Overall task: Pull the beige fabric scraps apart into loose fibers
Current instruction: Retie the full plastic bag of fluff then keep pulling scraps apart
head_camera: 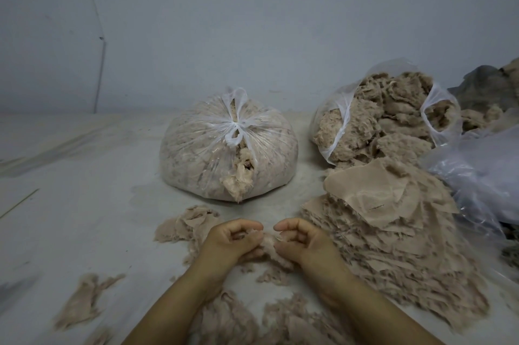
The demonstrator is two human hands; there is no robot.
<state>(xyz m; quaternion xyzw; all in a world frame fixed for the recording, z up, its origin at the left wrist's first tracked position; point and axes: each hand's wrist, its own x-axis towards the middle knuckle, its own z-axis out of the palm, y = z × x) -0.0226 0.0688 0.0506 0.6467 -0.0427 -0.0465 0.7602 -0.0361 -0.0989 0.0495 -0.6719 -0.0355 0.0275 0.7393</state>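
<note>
Head view: left hand (pixel 234 238) and right hand (pixel 302 239) side by side near the bottom centre, fingers of both curled and clamped on one beige fabric scrap (pixel 268 240) stretched between them, fingertips almost meeting above it. Loose fibers (pixel 241 319) scattered near, under and between the forearms; a further tuft (pixel 84 299) off to the near left. Small heap of pulled scraps (pixel 186 222) just left of the left hand. Large stack of flat beige scraps (pixel 387 221) to the right, touching the right wrist area. Farther back, centre: tied clear bag (pixel 229 148) stuffed with fibers. Far right: open bag (pixel 384 117) overflowing with the same material. All on a pale plastic sheet (pixel 84 176).
</note>
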